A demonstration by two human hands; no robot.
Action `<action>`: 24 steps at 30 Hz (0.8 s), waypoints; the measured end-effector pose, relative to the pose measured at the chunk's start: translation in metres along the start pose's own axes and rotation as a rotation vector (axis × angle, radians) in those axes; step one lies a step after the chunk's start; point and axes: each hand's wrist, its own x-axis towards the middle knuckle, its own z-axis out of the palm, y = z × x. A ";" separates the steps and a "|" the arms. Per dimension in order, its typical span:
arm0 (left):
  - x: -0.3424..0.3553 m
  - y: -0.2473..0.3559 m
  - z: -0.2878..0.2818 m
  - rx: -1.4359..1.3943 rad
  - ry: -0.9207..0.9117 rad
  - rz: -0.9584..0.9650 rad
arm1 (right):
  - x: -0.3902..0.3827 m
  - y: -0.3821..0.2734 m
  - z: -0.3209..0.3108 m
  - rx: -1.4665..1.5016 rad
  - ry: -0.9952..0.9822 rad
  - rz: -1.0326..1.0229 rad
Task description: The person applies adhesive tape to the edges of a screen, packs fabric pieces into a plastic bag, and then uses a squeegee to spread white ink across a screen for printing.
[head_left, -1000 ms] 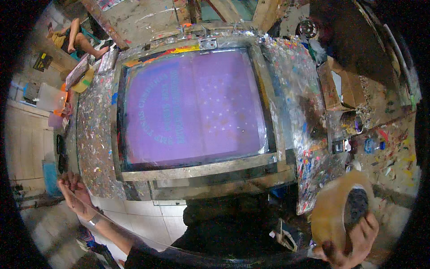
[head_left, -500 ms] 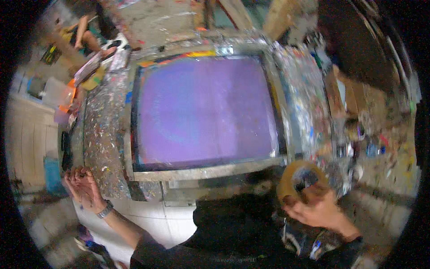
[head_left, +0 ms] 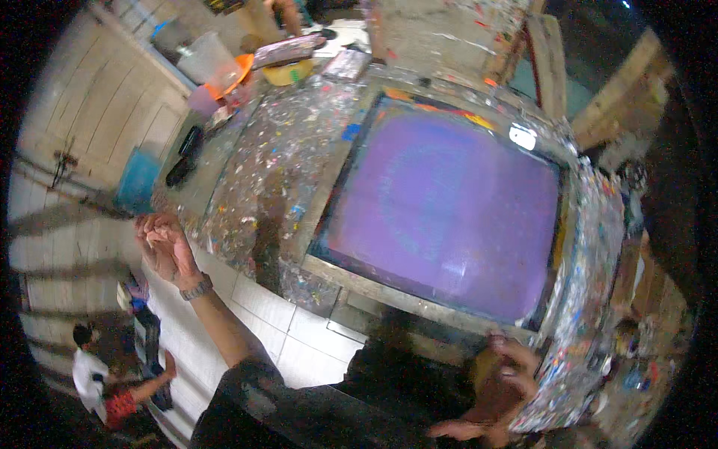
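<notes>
My left hand (head_left: pixel 164 247), its fingers curled together and a watch at the wrist, is raised near the left end of the paint-spattered bench (head_left: pixel 262 142); what its fingertips hold is too small to make out. My right hand (head_left: pixel 512 374) is closed on a yellowish tape roll (head_left: pixel 482 370), dimly seen below the screen's near edge. Between and above my hands lies a framed screen (head_left: pixel 479 202) with a purple mesh and faint pale-blue printed shapes.
A seated person (head_left: pixel 101 374) in white top and red shorts is at lower left; another's legs (head_left: pixel 284 15) show at the top. Beyond the bench stand a blue bucket (head_left: pixel 138 179), an orange container (head_left: pixel 232 75) and wooden posts (head_left: pixel 613 97). A cardboard box (head_left: pixel 647 284) lies at right.
The view has swung leftward and tilted, bringing the lower-left person into sight. My left hand has risen; my right hand has moved inward with the roll, closer to the screen's near edge.
</notes>
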 end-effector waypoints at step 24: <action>-0.009 -0.479 -0.084 1.827 -0.720 -0.087 | -0.071 0.085 0.082 1.304 -0.109 0.996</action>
